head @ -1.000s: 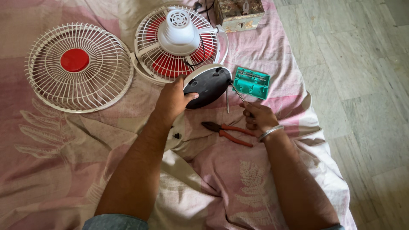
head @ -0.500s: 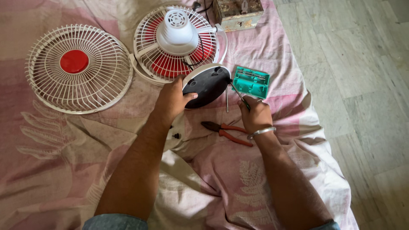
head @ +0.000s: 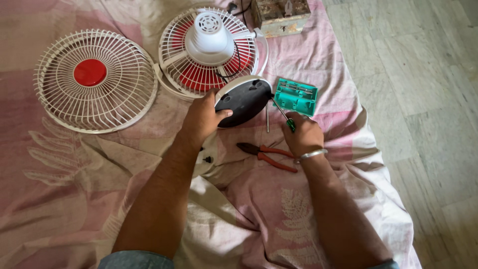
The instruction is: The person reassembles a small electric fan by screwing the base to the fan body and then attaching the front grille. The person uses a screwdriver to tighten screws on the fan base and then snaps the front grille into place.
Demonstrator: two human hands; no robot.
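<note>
A pink patterned sheet [head: 74,199] is covering the floor, grey tiles [head: 423,99] lying right of the hands. The right hand [head: 302,134] is gripping a screwdriver [head: 282,112], its shaft slanting up-left toward the fan base [head: 244,102], which the left hand [head: 201,118] is clasping.

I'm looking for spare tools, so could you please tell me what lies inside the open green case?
The green case holds a few slim metal bits lying in its slots. Whether any slot is empty is too small to tell. Its underside rests on the pink cloth, unseen.
</note>
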